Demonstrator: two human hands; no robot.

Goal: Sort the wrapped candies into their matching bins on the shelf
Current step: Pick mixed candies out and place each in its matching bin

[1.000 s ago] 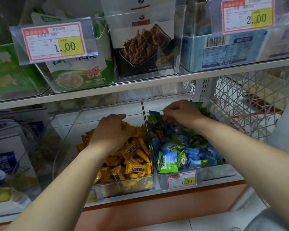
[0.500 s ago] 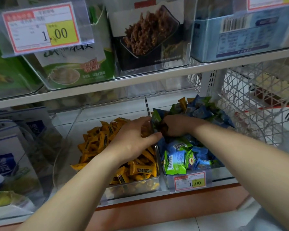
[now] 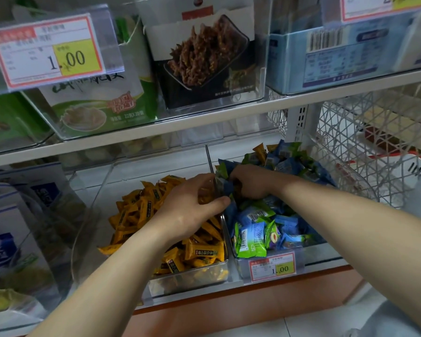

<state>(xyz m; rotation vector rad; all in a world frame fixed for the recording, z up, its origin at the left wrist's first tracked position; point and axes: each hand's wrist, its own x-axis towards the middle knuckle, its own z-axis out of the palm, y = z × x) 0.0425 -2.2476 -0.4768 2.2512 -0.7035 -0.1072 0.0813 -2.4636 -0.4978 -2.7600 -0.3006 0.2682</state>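
Observation:
On the lower shelf a clear bin [image 3: 190, 279] holds yellow wrapped candies [image 3: 141, 210]. The clear bin [image 3: 311, 251] to its right holds blue and green wrapped candies [image 3: 255, 234], and a stray yellow candy [image 3: 260, 150] lies at its back. My left hand [image 3: 187, 210] hovers over the yellow pile at the divider between the bins, and its thumb and fingers pinch a small yellow-orange candy. My right hand [image 3: 250, 183] is curled into the blue and green pile just across the divider and grips wrappers there. The two hands almost touch.
A price tag [image 3: 272, 266] hangs on the right bin's front. A white wire basket [image 3: 350, 154] stands to the right. Blue and white cartons [image 3: 3, 239] fill the left. The upper shelf edge [image 3: 204, 122] carries snack boxes close above the bins.
My right hand has come forward from the back of the blue and green bin. My left hand has slid right to the divider, and the two have met there. The view has tilted down.

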